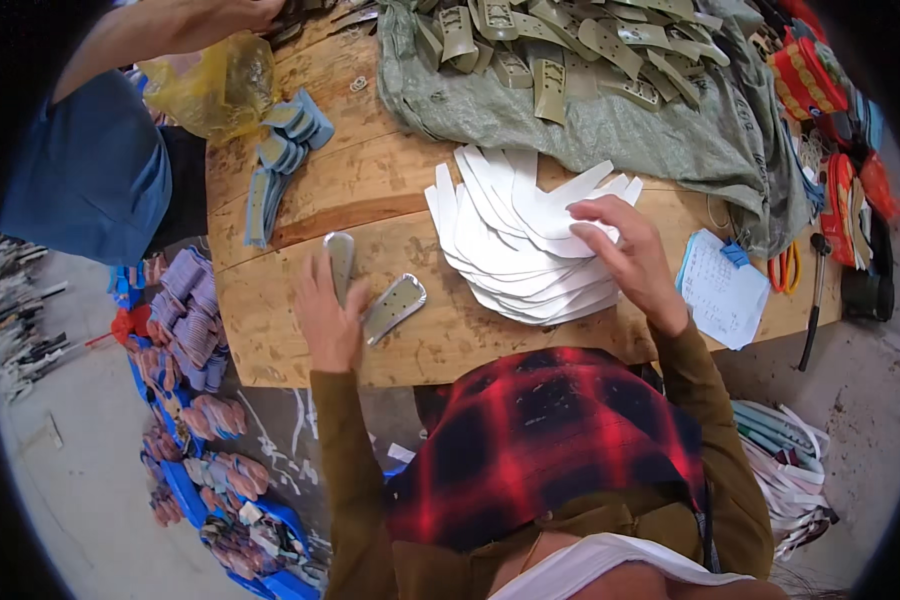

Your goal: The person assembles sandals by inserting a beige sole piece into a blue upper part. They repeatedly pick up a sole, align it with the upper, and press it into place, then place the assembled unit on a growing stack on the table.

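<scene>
My left hand [330, 315] lies on the wooden table with its fingers stretched. Against those fingers is a narrow, rounded grey piece with a shiny rim [340, 265]. A similar grey piece with small dark dots [396, 308] sits just right of my thumb. My right hand [630, 255] reaches over a fanned stack of white U-shaped cut pieces [530, 260]. Its thumb and index fingertips touch the upper right of the stack and are slightly apart; whether a single piece is between them is hard to see.
Many olive curved pieces [550, 90] are heaped on a grey-green woven sheet [470, 115]. Blue-edged pieces [275, 165] and a yellow plastic bag [220, 85] are at left, near another person's arm [160, 35]. A written paper [720, 290], orange-handled scissors [785, 268] and a hammer [815, 300] are at right.
</scene>
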Demonstrator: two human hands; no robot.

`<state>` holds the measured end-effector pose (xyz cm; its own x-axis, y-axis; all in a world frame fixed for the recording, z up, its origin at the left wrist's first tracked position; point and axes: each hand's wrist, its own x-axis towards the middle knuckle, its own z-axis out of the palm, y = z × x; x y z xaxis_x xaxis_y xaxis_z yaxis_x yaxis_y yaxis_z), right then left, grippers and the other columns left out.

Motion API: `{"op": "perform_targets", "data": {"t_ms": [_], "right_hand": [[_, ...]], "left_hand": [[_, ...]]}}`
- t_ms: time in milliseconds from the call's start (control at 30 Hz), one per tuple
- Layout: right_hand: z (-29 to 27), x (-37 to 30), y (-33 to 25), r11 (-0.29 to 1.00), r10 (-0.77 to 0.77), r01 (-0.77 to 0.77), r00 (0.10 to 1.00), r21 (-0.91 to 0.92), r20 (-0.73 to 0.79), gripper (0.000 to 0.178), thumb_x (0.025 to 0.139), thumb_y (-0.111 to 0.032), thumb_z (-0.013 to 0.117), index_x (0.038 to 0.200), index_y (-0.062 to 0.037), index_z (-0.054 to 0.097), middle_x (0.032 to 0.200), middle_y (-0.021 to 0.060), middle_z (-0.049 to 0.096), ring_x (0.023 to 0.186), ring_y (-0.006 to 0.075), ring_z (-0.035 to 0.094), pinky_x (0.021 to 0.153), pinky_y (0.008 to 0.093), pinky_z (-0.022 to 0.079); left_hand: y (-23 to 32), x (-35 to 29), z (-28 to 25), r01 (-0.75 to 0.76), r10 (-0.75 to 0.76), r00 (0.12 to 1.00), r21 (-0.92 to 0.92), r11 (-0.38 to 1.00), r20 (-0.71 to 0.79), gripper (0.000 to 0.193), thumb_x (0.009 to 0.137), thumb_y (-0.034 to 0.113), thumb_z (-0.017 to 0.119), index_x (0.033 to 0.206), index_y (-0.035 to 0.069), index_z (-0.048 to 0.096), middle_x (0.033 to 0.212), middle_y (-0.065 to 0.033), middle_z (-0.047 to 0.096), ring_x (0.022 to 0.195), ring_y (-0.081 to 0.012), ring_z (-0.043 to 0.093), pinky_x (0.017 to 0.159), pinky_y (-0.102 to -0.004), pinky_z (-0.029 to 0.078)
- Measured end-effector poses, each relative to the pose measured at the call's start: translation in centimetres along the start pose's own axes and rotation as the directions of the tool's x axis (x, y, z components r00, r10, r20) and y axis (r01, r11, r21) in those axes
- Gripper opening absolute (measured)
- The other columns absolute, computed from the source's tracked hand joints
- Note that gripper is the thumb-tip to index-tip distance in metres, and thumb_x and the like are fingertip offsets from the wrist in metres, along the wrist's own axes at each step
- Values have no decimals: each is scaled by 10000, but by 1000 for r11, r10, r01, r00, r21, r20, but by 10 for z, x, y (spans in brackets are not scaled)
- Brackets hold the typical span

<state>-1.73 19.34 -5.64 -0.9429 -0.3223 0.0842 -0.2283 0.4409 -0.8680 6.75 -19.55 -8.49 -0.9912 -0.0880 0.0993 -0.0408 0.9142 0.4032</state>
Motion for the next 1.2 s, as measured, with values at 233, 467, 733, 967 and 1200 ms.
{"op": "perform_targets", "data": {"t_ms": [233,467,733,967,1200], "right_hand": [[26,13,6,880,-242,265,964,-393,109,162,825,-146,671,940,-38,633,899,106,596,838,300,579,744,395,468],[36,18,17,764,-365,394,917,-511,160,129,784,-134,684,804,-59,581,814,84,541,791,267,571,720,383,455],[35,24,17,737,-414,416,901,-533,131,118,772,-102,692,831,-60,599,839,76,578,800,263,601,772,366,464],[-11,34,-20,831,-459,362,875,-422,-153,198,740,-28,691,924,-72,635,954,82,669,836,267,648,784,373,499],[-2,58,-24,904,-426,423,903,-63,-49,193,813,-96,698,991,-37,652,967,85,676,838,247,650,748,338,510]], "left_hand": [[6,-35,32,-27,22,999,171,985,30,674,901,393,625,1476,136,385,1557,-197,261,1421,-404,249,1143,-542,187],[2,-2,36,143,-72,937,187,972,-343,630,942,322,602,1475,80,370,1539,-208,295,1413,-387,274,1140,-521,215],[155,19,41,-471,460,880,-362,805,-121,367,838,209,717,1141,26,620,1185,-120,628,1090,-280,595,954,-408,427],[187,42,47,-99,272,959,-806,584,79,399,908,314,658,1177,23,608,1144,-126,651,1050,-268,620,906,-400,476],[187,66,46,514,76,855,-815,-269,514,316,1045,270,462,1156,-7,566,1143,-162,647,999,-188,656,799,-321,586]]}}
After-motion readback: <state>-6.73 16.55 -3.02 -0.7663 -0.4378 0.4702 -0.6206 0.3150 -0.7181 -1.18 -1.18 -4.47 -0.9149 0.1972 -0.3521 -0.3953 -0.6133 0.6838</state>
